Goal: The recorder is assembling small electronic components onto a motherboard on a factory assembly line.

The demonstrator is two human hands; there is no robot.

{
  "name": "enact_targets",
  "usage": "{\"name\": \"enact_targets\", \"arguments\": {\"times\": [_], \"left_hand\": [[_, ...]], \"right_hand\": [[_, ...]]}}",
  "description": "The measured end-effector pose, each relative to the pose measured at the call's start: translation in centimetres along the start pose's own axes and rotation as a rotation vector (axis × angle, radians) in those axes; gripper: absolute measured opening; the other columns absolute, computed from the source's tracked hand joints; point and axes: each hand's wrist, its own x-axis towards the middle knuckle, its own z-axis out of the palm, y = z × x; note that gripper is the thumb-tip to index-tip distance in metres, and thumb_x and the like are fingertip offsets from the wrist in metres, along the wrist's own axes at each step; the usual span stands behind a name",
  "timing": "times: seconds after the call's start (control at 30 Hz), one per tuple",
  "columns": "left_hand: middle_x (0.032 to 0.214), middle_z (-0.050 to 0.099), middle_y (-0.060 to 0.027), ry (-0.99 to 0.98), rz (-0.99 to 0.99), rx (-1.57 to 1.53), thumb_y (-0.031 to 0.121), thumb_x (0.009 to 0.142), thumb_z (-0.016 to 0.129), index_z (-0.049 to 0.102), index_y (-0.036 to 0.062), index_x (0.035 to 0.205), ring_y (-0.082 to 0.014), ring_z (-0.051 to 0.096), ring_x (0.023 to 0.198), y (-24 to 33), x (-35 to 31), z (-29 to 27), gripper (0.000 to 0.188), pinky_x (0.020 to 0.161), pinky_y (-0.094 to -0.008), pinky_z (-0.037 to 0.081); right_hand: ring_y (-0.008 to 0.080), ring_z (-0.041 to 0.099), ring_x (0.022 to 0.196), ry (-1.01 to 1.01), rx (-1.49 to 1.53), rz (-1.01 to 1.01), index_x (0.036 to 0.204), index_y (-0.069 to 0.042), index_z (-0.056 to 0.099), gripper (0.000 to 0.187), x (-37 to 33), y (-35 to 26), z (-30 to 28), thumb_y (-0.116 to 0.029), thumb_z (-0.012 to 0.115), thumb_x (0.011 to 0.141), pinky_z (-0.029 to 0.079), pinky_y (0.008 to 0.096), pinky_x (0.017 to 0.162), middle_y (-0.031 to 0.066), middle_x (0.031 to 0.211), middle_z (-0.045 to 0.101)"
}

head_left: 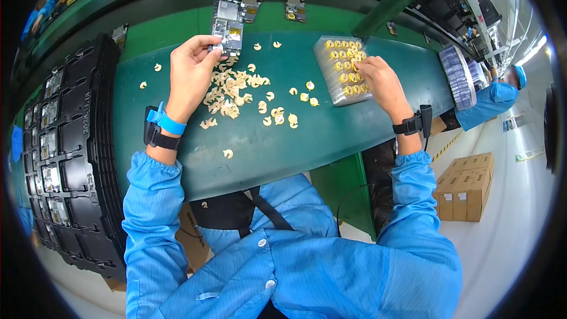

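Note:
My left hand (194, 71) pinches the near end of a circuit board (228, 26) with silver shields, holding it over the far side of the green work surface (260, 156). At a clear plastic tray (336, 93) my right hand (381, 80) has its fingertips closed among small round yellow-rimmed parts (342, 65) set in rows. Whether one is between those fingers is hidden. Below the held board lies a heap of small cream C-shaped pieces (227, 91), with more scattered around it. A few round yellow parts (304, 97) lie loose between heap and tray.
Stacked black trays (77, 159) holding boards stand at the left edge. More circuit boards (295, 9) rest on the green strip beyond. A bundled roll (456, 77) stands at the surface's right end, near a co-worker in blue (490, 103). Cardboard boxes (466, 186) sit on the floor.

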Motion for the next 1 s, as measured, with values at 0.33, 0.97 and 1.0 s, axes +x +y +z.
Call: {"name": "enact_targets", "arguments": {"times": [0.33, 0.97, 1.0], "left_hand": [[0.112, 0.071, -0.0166, 0.017, -0.020, -0.026, -0.007, 0.098, 0.060, 0.064, -0.0100, 0.118, -0.0170, 0.072, 0.098, -0.2, -0.3, 0.2, 0.021, 0.090, -0.0295, 0.061], [0.100, 0.073, -0.0071, -0.061, 0.028, -0.004, 0.018, 0.106, 0.061, 0.073, -0.0062, 0.108, -0.0123, 0.068, 0.091, 1.2, -0.7, 0.6, 0.027, 0.084, -0.0303, 0.060], [0.100, 0.073, -0.0071, -0.049, 0.019, 0.004, 0.018, 0.106, 0.061, 0.073, -0.0062, 0.108, -0.0123, 0.068, 0.091, 1.1, -0.7, 0.4, 0.027, 0.084, -0.0303, 0.060]], "right_hand": [[0.0356, 0.062, 0.095, 0.002, 0.039, -0.015, 0.100, 0.003, 0.073, 0.015, 0.9, -0.3, -0.3, -0.007, 0.070, 0.088, 0.052, 0.0443, 0.085, 0.0165, 0.095, 0.068], [0.0334, 0.067, 0.081, 0.186, 0.833, -0.229, 0.103, 0.005, 0.068, 0.020, 14.9, -17.1, 6.1, -0.013, 0.062, 0.099, 0.053, 0.0389, 0.075, 0.0189, 0.093, 0.069], [0.0353, 0.068, 0.083, 0.175, 0.872, -0.215, 0.102, 0.005, 0.068, 0.020, 15.2, -17.5, 6.5, -0.013, 0.063, 0.098, 0.054, 0.0399, 0.076, 0.0197, 0.094, 0.070]]}}
